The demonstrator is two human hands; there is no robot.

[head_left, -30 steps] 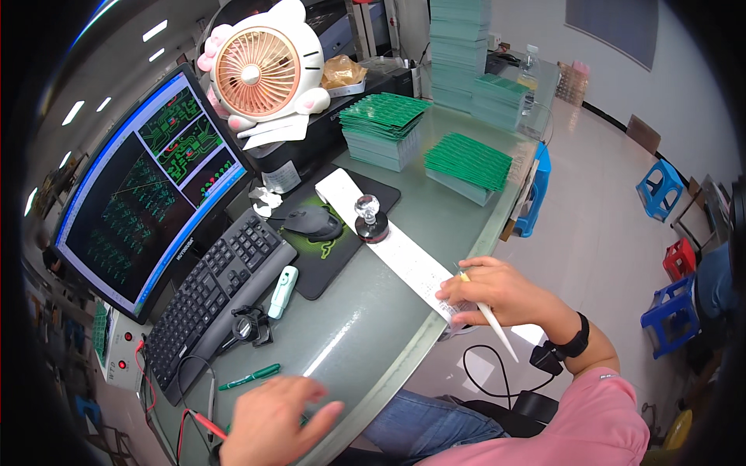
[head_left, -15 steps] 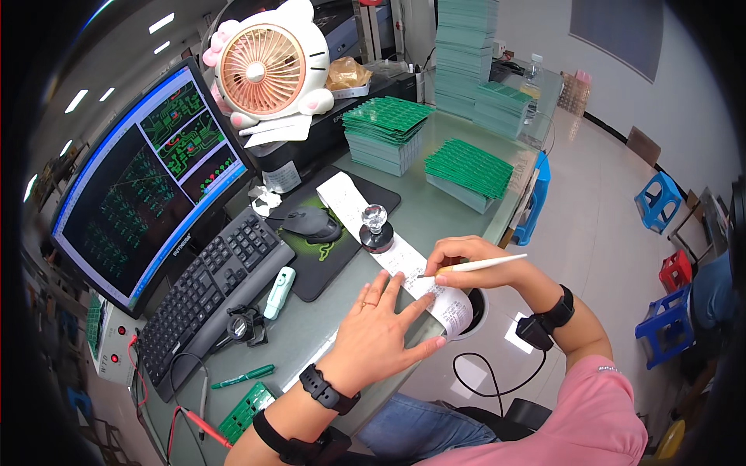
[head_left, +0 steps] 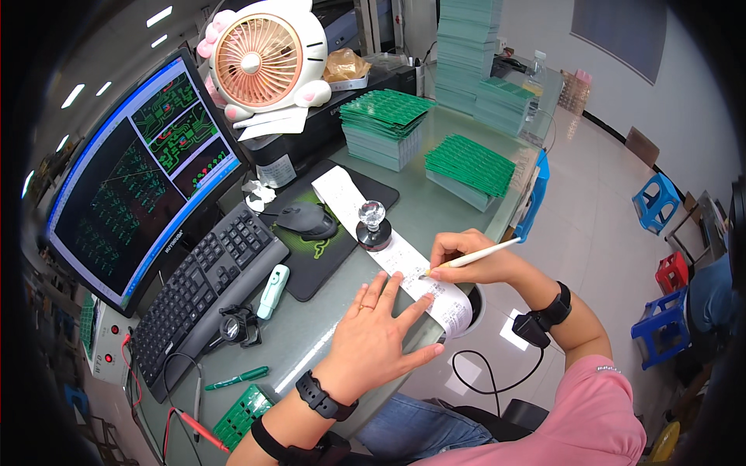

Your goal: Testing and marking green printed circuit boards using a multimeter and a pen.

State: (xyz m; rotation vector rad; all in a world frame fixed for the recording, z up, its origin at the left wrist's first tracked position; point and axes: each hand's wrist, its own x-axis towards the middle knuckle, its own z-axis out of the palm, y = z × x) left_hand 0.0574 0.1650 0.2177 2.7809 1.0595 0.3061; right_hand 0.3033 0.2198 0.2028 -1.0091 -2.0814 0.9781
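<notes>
A long white paper strip [head_left: 400, 255] covered in writing runs across the desk and hangs over its edge. My left hand [head_left: 377, 330] lies spread on it, fingertips pressing the paper and a ring on one finger. In my right hand [head_left: 468, 256] is a white pen [head_left: 489, 250], pinched between thumb and fingers, its tip down at the strip. A dark stamp with a clear round knob [head_left: 373, 225] stands on the strip beyond my left fingertips. The far end of the strip lies over the black mouse pad [head_left: 373, 188].
Left of the strip are a mouse [head_left: 308, 221], a keyboard [head_left: 206, 291], a monitor [head_left: 148, 186] and a mint-coloured marker [head_left: 273, 292]. Green circuit-board stacks [head_left: 386, 128] stand at the back, near a fan [head_left: 256, 62]. A green pen [head_left: 237, 378] and red test probe [head_left: 203, 432] lie near my left forearm.
My right hand has shifted slightly left with the pen, which leans a little differently over the paper. My left hand stays spread on the strip. The whole view has moved slightly.
</notes>
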